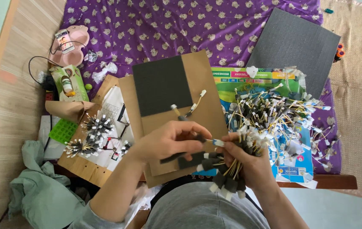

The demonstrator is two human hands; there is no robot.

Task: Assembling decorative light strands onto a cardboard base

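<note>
Right hand (248, 163) fisted around the wire bundle (231, 167) above the lap, left hand (170, 140) pinching a foam strip (189, 160) at one wire's end: I'd wrap snug, keep the bundle steady, clear of the pile (274, 114).

A low surface draped in a purple patterned cloth (155, 29) carries the clutter. A brown cardboard sheet (206, 80) sits at its centre; right of the cardboard lies a heap of short wired connectors (274, 112), behind that a grey foam sheet (293, 44), and left of it bundled wire clusters (96, 127).
</note>
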